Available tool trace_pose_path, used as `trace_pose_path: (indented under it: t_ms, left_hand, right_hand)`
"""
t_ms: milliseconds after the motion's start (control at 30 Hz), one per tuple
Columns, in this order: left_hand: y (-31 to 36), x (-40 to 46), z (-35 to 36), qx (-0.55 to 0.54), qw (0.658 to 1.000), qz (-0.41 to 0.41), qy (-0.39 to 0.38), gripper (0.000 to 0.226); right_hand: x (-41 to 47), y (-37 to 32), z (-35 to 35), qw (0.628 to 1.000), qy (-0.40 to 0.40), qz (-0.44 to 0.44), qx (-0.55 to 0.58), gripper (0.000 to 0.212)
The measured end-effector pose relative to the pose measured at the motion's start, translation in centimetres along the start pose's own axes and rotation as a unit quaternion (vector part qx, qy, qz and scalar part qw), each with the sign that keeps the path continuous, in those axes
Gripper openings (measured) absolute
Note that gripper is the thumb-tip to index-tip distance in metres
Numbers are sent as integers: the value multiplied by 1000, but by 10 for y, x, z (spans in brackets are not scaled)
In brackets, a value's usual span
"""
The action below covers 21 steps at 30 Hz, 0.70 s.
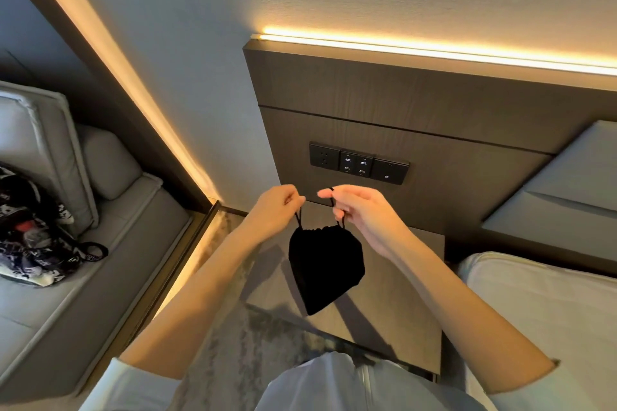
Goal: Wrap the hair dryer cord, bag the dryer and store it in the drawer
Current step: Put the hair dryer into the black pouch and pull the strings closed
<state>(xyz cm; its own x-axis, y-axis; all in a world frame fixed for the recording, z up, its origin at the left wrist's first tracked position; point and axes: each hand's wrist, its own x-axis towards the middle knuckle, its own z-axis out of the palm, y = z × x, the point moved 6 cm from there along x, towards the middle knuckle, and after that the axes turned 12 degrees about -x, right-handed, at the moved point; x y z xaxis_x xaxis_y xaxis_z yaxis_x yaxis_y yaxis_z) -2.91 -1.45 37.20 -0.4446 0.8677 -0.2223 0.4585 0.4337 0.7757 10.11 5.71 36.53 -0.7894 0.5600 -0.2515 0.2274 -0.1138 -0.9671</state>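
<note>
Headboard panel (434, 103): we see dark wood grain filling the upper right, a warm light strip glowing along its top edge.
Sofa (60, 243): we have the grey cushioned seat down the left side, with a black-and-white patterned bag (36, 237) lying on it.
Bed (551, 310): we catch pale bedding at the right edge, beside the nightstand.
Nightstand (384, 304): we look down on its flat grey-brown top, directly under the hanging pouch; shadows of the arms fall across it.
Drawstring pouch (325, 269): here we go, black fabric, mouth cinched into gathers, bulging and tapering to a point at the bottom, hanging clear above the nightstand top. We cannot see inside it.
Switch plate (359, 162): we spot a dark row of a socket and buttons on the headboard, just above the hands.
Left hand (277, 210): we see it curled closed, fingers pinching the left drawstring cord (298, 217) that runs down to the pouch mouth.
Right hand (364, 213): closed likewise, we see it gripping the right drawstring cord (338, 217), a loop showing over the forefinger; the two hands sit near each other, not touching.
</note>
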Motion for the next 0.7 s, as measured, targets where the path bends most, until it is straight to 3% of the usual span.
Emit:
trace_pose_path:
  t_ms: [133, 200, 400, 500, 700]
  left_hand:
    - [16, 4, 0, -166, 986, -19, -4, 27]
    - [20, 2, 1, -261, 964, -52, 0, 24]
    - [26, 0, 18, -535, 832, -137, -39, 15]
    - [27, -2, 27, -567, 807, -157, -43, 14]
    - [35, -7, 33, -552, 817, -157, -56, 23]
  right_hand:
    - [-3, -42, 12, 998, -31, -45, 37, 25]
    - [-5, -58, 11, 997, -24, -72, -5, 24]
    - [-16, -74, 0, 968, 49, -124, -215, 18]
    - [-21, -74, -6, 940, 92, -132, -301, 20]
    - [-23, -78, -8, 917, 131, -152, -344, 20]
